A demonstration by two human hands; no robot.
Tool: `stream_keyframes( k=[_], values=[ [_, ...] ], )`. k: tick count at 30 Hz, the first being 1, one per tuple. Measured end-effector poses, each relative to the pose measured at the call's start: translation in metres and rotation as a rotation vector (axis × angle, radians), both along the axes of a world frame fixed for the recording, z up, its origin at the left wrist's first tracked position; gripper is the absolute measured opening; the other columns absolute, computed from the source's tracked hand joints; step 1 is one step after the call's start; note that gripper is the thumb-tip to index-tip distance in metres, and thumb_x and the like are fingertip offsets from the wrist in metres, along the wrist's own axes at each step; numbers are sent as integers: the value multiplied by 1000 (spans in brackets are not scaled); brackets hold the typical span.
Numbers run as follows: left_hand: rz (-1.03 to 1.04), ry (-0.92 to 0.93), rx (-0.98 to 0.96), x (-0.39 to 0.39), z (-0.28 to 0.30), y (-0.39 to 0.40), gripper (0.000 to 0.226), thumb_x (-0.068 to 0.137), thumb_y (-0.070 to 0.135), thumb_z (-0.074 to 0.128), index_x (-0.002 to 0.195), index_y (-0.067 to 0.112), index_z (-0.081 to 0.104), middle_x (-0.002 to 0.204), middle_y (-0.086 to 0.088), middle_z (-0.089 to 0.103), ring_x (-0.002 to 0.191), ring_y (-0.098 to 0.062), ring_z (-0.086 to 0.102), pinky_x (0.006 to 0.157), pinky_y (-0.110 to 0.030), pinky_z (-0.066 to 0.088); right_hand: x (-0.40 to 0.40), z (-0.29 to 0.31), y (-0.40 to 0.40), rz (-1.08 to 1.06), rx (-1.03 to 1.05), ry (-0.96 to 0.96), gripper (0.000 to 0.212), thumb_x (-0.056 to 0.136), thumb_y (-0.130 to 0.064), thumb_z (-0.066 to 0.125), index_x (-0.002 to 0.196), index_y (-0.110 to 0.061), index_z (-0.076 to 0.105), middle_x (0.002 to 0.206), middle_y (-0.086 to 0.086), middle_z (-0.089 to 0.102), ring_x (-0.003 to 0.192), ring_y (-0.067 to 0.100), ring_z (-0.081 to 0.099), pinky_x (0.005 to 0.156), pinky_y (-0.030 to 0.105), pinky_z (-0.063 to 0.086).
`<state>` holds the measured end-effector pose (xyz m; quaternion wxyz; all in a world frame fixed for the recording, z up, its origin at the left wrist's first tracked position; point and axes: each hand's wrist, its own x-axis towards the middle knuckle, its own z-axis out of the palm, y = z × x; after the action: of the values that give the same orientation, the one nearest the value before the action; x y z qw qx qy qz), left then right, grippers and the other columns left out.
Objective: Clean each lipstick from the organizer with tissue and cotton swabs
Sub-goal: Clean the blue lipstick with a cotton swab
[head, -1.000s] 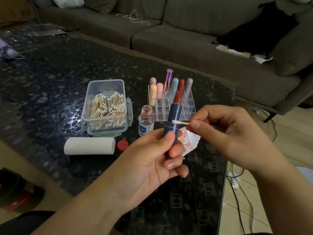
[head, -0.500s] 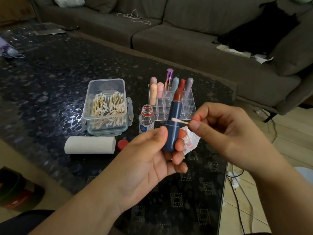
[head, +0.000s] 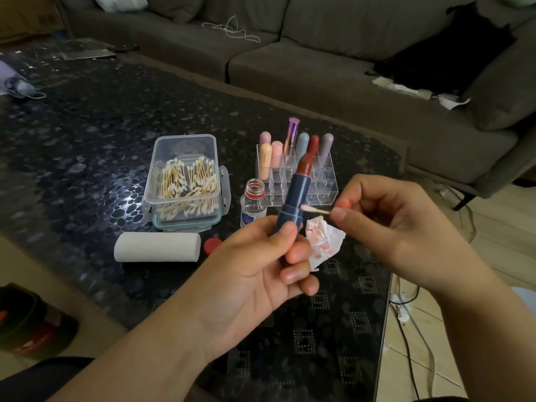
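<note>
Your left hand (head: 261, 274) grips the lipstick (head: 294, 198) upright, bullet tilted away toward the organizer (head: 324, 187); your right hand (head: 388, 224) pinches a cotton swab (head: 314, 210) pointing sideways at its barrel.

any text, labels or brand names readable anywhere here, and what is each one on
Nothing here can be read outright.
Small glass bottle: a blue and red label low on its side, too small and blurred to read.
Peach lipstick in the clear organizer: a faint vertical mark on the case, too small to read.
Navy lipstick held in the left hand: no print shows on its case.
</note>
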<state>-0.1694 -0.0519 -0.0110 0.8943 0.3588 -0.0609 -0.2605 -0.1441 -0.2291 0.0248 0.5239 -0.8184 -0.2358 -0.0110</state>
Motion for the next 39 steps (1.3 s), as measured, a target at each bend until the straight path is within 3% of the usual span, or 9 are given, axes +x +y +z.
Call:
stream_keyframes(
  k=[4,8,25,39],
  values=[
    [-19,-18,-16,1,-3,3,21,84,21,52,91,5,63,68,-6,53,56,-13,48,57,-30,50,0,-3,5,37,0,-10,16,83,-29,64,73,-17,61,59,4,57,51,5,48,50,15,39],
    [-42,-44,-12,-1,-4,3,29,87,25,48,88,8,70,69,-5,53,56,-12,48,59,-29,51,0,1,2,19,13,-3,13,82,-23,62,73,-13,62,57,2,54,49,3,46,49,11,36],
    [-40,-13,-54,1,-3,2,29,86,27,48,88,7,69,66,-4,46,53,-13,40,55,-29,48,-2,2,2,33,-4,-7,12,82,-21,61,73,-14,61,53,-10,52,44,1,45,47,7,33],
    [61,-45,71,0,-4,0,23,83,23,51,94,4,58,70,-6,52,57,-15,45,56,-29,48,-4,1,5,21,-99,-63,16,81,-32,64,73,-19,62,59,-2,55,51,4,48,50,10,37]
  ],
)
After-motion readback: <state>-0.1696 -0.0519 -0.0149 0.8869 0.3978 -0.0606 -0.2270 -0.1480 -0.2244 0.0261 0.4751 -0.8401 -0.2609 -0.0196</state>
